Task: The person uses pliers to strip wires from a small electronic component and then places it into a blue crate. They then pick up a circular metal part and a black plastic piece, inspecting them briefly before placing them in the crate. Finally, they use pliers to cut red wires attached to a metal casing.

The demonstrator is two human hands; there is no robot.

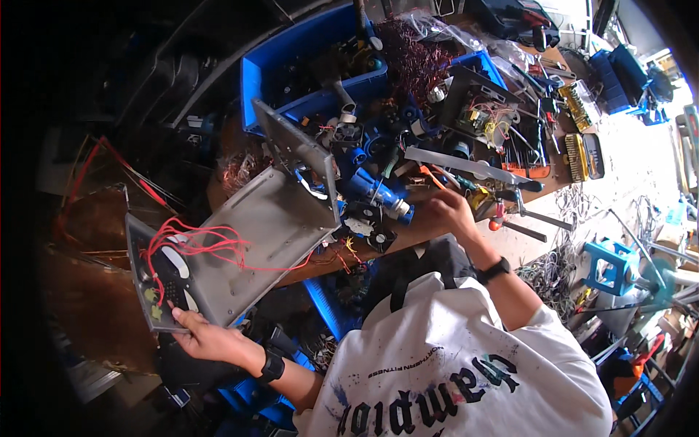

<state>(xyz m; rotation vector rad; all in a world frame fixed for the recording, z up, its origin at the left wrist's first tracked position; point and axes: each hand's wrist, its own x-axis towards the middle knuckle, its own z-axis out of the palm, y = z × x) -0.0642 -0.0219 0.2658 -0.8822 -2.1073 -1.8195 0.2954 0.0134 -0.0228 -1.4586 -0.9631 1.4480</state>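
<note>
A grey U-shaped sheet-metal casing (pixel 251 222) lies tilted over the bench edge on the left, with raised panels at both ends. My left hand (pixel 207 339) grips the lower rim of its near end panel, thumb on the inside. Red wires (pixel 207 244) loop out from that panel, near a vented patch and small green connectors (pixel 153 304). Over the bench's front edge is my right hand (pixel 450 213), fingers bent and partly blurred, close to an orange handle (pixel 431 175). Whether it touches the handle is unclear. Blue cylindrical plug connectors (pixel 382 191) lie to its left.
Blue bins (pixel 251 80) stand at the back. A flat metal bar (pixel 466 164) and clamps with red handles (pixel 496 218) lie right of centre. An open bit set (pixel 575 156) is farther right. Black fans (pixel 368 224) sit by the front edge. Cables cover the floor at right.
</note>
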